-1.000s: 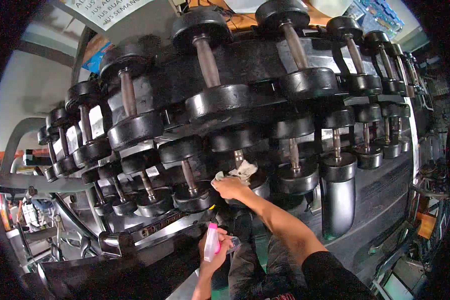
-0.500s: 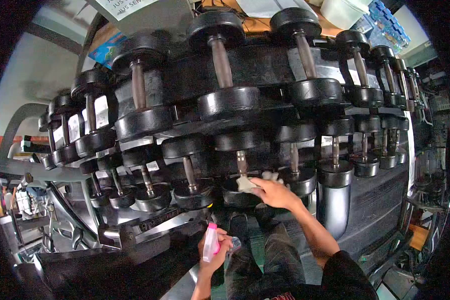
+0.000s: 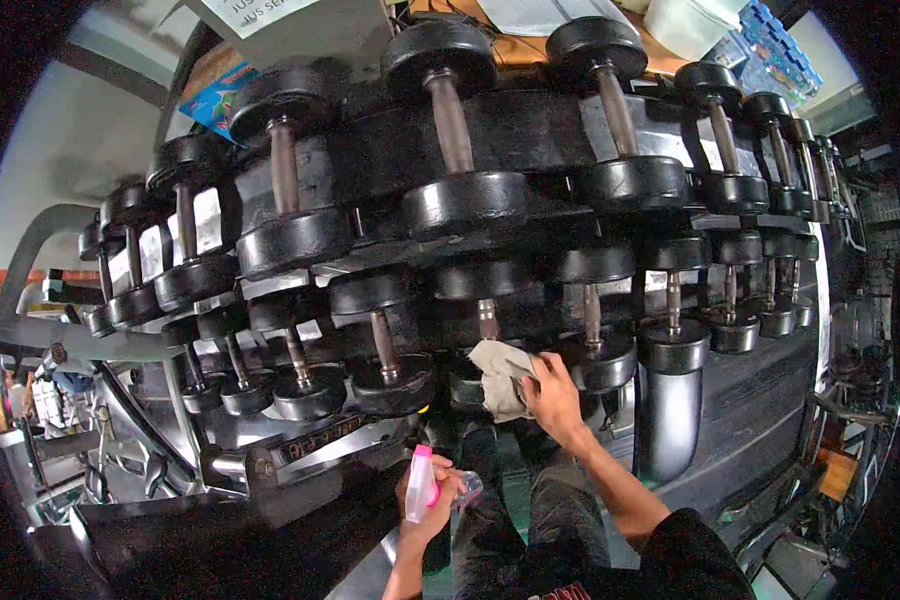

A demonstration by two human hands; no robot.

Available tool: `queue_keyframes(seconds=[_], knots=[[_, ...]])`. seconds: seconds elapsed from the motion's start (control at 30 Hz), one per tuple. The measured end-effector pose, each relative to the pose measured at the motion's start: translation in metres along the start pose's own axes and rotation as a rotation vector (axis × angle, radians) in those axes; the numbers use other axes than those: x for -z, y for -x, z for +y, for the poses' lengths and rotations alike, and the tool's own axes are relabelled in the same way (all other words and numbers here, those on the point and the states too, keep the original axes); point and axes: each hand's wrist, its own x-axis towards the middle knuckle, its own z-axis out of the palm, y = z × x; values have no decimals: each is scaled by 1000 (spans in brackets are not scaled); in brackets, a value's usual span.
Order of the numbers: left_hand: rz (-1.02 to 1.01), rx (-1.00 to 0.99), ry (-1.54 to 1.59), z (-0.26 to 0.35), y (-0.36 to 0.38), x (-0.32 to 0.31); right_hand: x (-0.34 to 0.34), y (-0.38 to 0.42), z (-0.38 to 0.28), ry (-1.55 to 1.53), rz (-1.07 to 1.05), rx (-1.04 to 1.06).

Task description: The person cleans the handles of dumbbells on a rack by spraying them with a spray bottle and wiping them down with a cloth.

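A light grey-beige cloth [image 3: 503, 380] is gripped in my right hand [image 3: 556, 402], partly covering the near head of a black dumbbell [image 3: 483, 279] on the lower rack row. That dumbbell's metal handle [image 3: 488, 320] shows just beyond the cloth. Low in the view, my left hand [image 3: 433, 505] is wrapped round a spray bottle [image 3: 420, 487] with a pink top and a translucent part. The bottle is held over my legs, apart from the rack.
Two rows of black dumbbells, such as the upper one [image 3: 465, 205], fill the rack from left to right. Behind them stand a white tub [image 3: 678, 28], bottles with blue caps [image 3: 780, 50] and papers [image 3: 545, 14]. A bench [image 3: 200, 545] lies at lower left.
My right hand has shifted slightly, turning more upright. The cloth, bunched before, now hangs more spread out over the dumbbell's near head. My left hand stays put with the spray bottle.
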Motion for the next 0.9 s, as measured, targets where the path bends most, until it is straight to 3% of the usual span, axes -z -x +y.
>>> queue_keyframes(seconds=[0.07, 0.2, 0.3, 0.37, 0.47, 0.5, 0.6, 0.73, 0.77, 0.87, 0.9], knots=[[7, 16, 5, -2, 1, 0, -6, 2, -10, -144, -16, -94], [-28, -31, 89, -10, -3, 0, -19, 13, -26, 91, 62, 133], [-65, -20, 87, 1, -3, 2, -27, 18, -13, 127, 64, 124], [-60, 24, 121, 1, -6, 0, -26, 17, 6, -41, 52, 149], [-87, -80, 23, -7, -4, 2, -16, 14, 26, -165, 19, 148], [-79, -64, 0, 0, -3, 0, -14, 12, 26, -392, -54, 8], [-36, -106, -12, -5, -2, -11, 2, 17, 16, -399, 41, 166], [51, -215, -1, -15, 17, -33, -9, 13, 27, -44, 63, 575], [95, -107, 116, -14, 25, -40, -20, 10, 33, 81, -14, 555], [122, -174, 139, -22, 42, -53, -28, 3, 27, 220, -46, 637], [174, -68, 128, -19, 52, -58, -31, -3, 26, 212, -59, 650]])
